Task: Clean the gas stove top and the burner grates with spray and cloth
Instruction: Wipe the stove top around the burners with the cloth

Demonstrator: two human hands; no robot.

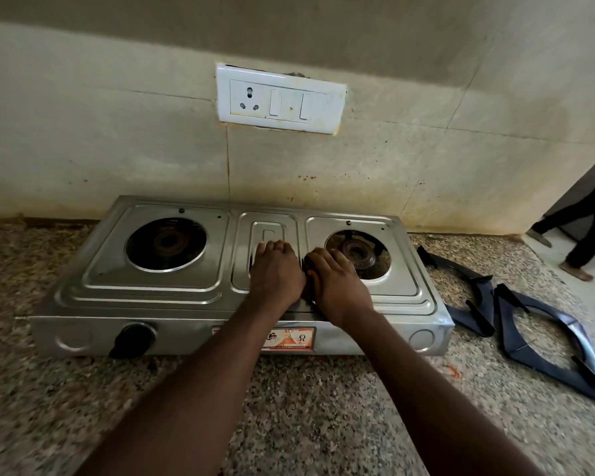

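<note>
We noted both hands on stove top (152, 297), at middle panel between burner holes. Left hand (276, 271): fingers bent, tips down on steel. Right hand (339, 286): fingers curled down. Could not tell whether either gripped anything. Grate (483, 300) and second grate (548, 310) lay on counter (323, 407), just right of stove.

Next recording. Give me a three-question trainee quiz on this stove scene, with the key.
1. True or false: both burner grates sit on the stove.
2. The left hand and right hand rest on: A) the middle of the stove; B) the wall; C) the socket plate.
3. How many knobs show on the stove's front?
Key: 1 false, they lie on the counter, right of the stove. 2 A. 3 one knob.
</note>
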